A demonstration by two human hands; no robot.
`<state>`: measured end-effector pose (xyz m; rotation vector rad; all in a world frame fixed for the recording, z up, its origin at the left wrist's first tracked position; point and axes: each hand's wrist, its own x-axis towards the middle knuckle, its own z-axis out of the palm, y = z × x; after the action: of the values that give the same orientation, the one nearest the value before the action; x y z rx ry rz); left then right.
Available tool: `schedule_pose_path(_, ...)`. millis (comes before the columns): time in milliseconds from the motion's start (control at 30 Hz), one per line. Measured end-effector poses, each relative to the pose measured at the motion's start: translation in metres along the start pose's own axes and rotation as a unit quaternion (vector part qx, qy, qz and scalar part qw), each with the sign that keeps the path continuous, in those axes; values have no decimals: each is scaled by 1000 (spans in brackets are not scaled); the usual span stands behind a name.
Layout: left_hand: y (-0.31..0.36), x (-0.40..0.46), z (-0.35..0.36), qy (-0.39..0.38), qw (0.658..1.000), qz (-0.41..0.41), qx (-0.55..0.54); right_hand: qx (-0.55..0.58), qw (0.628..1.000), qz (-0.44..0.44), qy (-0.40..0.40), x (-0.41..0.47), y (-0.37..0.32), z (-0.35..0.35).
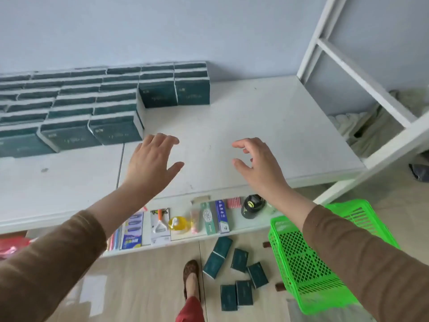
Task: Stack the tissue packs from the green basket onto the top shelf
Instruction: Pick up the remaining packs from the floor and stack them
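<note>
Presently nothing is held: left hand [152,162] spread flat, right hand [255,161] loosely curled, above the top shelf [267,126]. Tissue packs [239,260] beside the green basket [301,263] are judged light and soft, best gripped across their long sides.

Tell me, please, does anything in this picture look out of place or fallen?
Yes. Several dark green tissue packs lie scattered on the floor beside the green basket, at mixed angles, instead of in the basket or on the top shelf with the stacked packs. Both hands hold nothing.
</note>
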<state>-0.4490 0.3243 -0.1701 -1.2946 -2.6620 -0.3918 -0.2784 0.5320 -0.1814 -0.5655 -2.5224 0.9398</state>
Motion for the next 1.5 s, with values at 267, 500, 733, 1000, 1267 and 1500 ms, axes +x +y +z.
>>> schedule_pose_path(267,105,-180,49,-50,996,25,-63,7,999,41,-29,-198,49,-8)
schedule_pose_path(500,118,-300,193,-286,955,-24,-80,72,956,255,-126,-325,151,105)
schedule_pose_path(733,101,-398,392,-445,887,-94,-82,67,853,478,-197,-437,292,254)
schedule_pose_path(1000,80,-450,606,-484,814,-281,-153,44,801,556,-219,-487,434,382)
schedule_pose_path(1267,88,-453,749,-428,765,-413,-246,64,786,591,-170,-462,536,470)
schedule_pose_path(1500,97,-451,785,-386,600,-564,-416,197,707,663,-148,-463,560,499)
